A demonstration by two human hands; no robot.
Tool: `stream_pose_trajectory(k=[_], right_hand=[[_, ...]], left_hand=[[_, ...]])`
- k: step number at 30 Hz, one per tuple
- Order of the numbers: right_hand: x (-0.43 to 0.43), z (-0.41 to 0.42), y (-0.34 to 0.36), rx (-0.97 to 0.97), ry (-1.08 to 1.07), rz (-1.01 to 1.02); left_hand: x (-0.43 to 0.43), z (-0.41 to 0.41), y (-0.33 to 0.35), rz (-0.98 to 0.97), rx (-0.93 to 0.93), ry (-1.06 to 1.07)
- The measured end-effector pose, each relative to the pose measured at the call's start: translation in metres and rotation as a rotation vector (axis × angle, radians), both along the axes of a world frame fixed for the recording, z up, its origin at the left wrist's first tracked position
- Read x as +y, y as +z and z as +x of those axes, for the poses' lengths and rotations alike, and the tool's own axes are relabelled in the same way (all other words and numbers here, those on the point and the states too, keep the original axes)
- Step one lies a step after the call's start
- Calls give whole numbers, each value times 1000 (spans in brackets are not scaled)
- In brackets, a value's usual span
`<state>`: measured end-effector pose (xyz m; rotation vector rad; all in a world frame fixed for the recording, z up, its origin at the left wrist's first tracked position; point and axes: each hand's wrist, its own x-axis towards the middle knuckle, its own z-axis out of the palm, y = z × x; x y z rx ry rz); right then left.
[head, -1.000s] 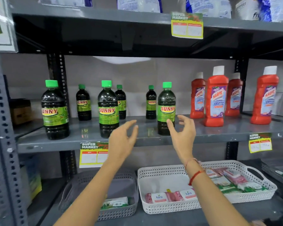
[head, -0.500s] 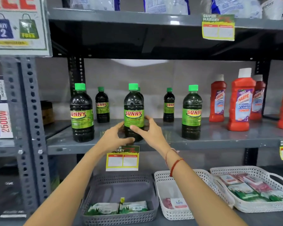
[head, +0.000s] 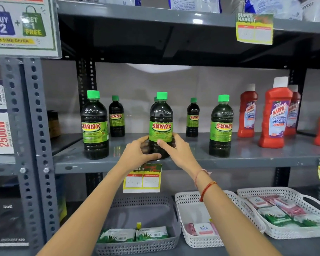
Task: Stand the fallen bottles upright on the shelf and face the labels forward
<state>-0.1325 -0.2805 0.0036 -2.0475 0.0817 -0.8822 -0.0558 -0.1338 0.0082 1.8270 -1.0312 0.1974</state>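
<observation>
The middle Sunny bottle (head: 161, 119), dark with a green cap and green label, stands upright at the front of the grey shelf (head: 192, 162), label facing me. My left hand (head: 137, 152) wraps its lower left side and my right hand (head: 177, 150) its lower right side. Another front bottle (head: 94, 124) stands to the left and one (head: 221, 126) to the right, both upright with labels forward. Two smaller-looking Sunny bottles (head: 116, 117) (head: 192, 118) stand further back; another is mostly hidden behind the held bottle.
Red Harpic bottles (head: 274, 115) stand upright at the shelf's right end. Price tags (head: 142, 179) hang from the shelf edge. Below sit a grey basket (head: 137, 246) and two white baskets (head: 198, 242) (head: 288, 233) with packets. A perforated upright (head: 35, 145) and promo sign (head: 22, 24) are at left.
Both hands went from open in front of the shelf to closing around the middle bottle's base. The view shifted left and closer to the shelf.
</observation>
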Motion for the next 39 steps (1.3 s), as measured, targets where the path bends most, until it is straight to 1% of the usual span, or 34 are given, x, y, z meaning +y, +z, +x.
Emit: stream_pose_trajectory(k=[2,4,5,7,9,11,13,15,16,19,21,23,26,35,37,39], right_hand=[[3,-2,-1,-71,-28,30],[10,-6,-5,-219,-118,63],[15,-8,-7,-320,-180,61],[29,-12,-10,-529,-279,-7],[48,-10,-10,-626,-288,-104],[69,-1,-8,-596,-218,-169],[90,11,-6,-495,-131,-192],[110,27,-4,-358,-43,-169],[118,35,-3,-282,-5,-154],[137,58,2,-78,71,-100],[145,71,7,3,104,-52],[152,81,9,23,124,-17],[156,89,9,22,102,-19],[153,88,10,77,140,-57],[151,80,9,38,108,-77],[143,66,8,-98,34,-97]], left_hand=[[2,-3,-1,22,-46,21],[9,-6,-4,13,-79,56],[16,-7,-6,-21,-81,80],[33,-7,-9,-170,-121,162],[58,-3,-11,-386,-178,272],[83,1,-12,-545,-233,389],[105,10,-14,-576,-278,494],[121,21,-17,-494,-280,539],[127,27,-19,-430,-253,534],[137,39,-22,-223,-134,449],[138,42,-20,-123,-126,382],[138,45,-18,-90,-116,332],[137,48,-15,-50,-97,366],[136,46,-18,-151,-107,397],[134,39,-20,-246,-104,415],[128,29,-21,-387,-207,505]])
